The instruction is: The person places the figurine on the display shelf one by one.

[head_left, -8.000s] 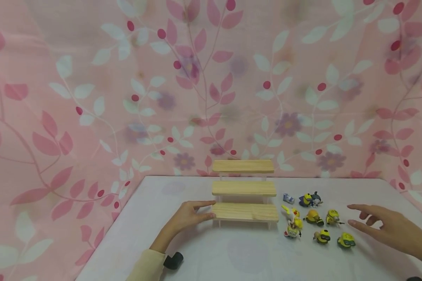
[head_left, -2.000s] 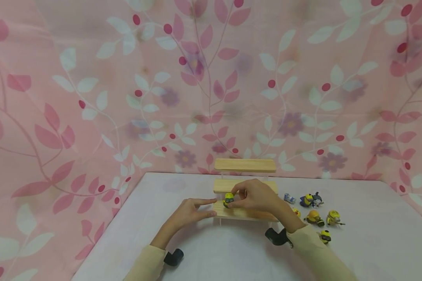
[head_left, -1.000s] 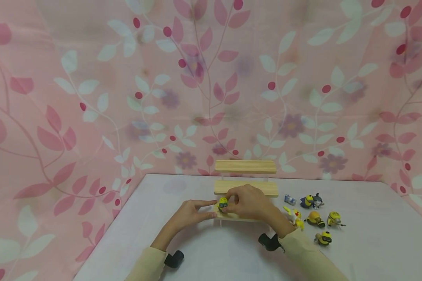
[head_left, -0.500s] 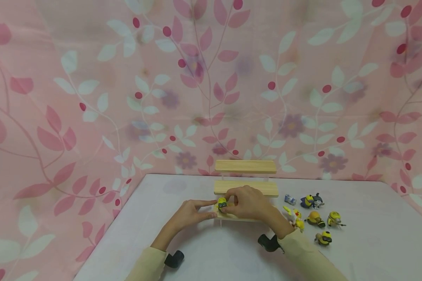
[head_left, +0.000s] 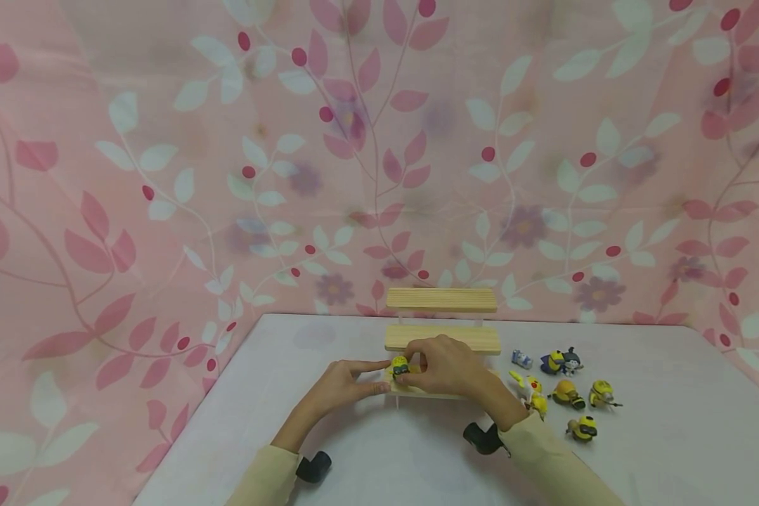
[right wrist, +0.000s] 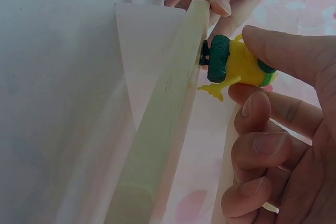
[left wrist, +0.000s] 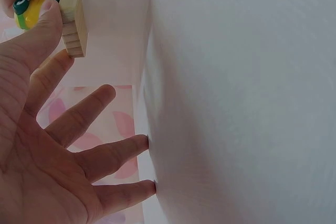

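Thumb and fingers of my right hand (head_left: 449, 367) pinch a yellow Minion figurine (right wrist: 241, 62) in a green skirt. It stands upright at the left end of the bottom step of a three-tier wooden display stand (head_left: 441, 339), its feet at the plank in the right wrist view. My left hand (head_left: 348, 385) grips that plank's left end between thumb and index finger; its other fingers are spread in the left wrist view, the lowest ones touching the white cloth. Most of the bottom step is hidden behind my right hand.
Several small figurines lie to the right: a yellow long-eared one (head_left: 528, 385), an orange-backed one (head_left: 567, 393), one with goggles (head_left: 583, 429), a dark-hooded one (head_left: 571, 362). A pink floral curtain (head_left: 379, 176) hangs behind the white-covered table (head_left: 417, 464).
My right hand has come from beside the figurines to the stand's bottom step with the Minion figurine, then shifted it left to the plank's end. My left hand has kept its grip.
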Motion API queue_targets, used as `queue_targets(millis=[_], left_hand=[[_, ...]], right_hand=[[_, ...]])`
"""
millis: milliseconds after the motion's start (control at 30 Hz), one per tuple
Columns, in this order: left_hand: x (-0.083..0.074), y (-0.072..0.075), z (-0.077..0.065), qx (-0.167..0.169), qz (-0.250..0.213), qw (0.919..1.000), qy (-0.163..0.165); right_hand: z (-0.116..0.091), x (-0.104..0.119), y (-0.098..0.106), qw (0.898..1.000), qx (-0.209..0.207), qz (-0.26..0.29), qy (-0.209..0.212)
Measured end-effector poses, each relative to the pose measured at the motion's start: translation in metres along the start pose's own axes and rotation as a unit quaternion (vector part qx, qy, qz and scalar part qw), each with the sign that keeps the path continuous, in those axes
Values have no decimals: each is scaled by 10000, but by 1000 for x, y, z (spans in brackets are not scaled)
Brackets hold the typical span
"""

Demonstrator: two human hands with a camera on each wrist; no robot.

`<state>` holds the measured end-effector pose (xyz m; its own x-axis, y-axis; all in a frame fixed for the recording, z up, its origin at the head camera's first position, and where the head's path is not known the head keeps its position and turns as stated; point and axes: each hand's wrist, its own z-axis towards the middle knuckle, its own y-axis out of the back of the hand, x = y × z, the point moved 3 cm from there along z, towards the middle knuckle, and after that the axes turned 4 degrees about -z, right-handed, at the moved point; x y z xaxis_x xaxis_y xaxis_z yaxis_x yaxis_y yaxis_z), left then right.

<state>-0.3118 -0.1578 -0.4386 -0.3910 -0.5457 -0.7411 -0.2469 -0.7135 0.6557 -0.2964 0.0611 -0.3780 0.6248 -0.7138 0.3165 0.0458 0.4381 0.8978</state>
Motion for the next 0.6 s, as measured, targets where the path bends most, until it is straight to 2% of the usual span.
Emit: queue_targets(millis=[600], left_hand=[[1,0,1,2,-35,10000,-20]], right_hand=[[-1,1,0,9999,131,18,-60]])
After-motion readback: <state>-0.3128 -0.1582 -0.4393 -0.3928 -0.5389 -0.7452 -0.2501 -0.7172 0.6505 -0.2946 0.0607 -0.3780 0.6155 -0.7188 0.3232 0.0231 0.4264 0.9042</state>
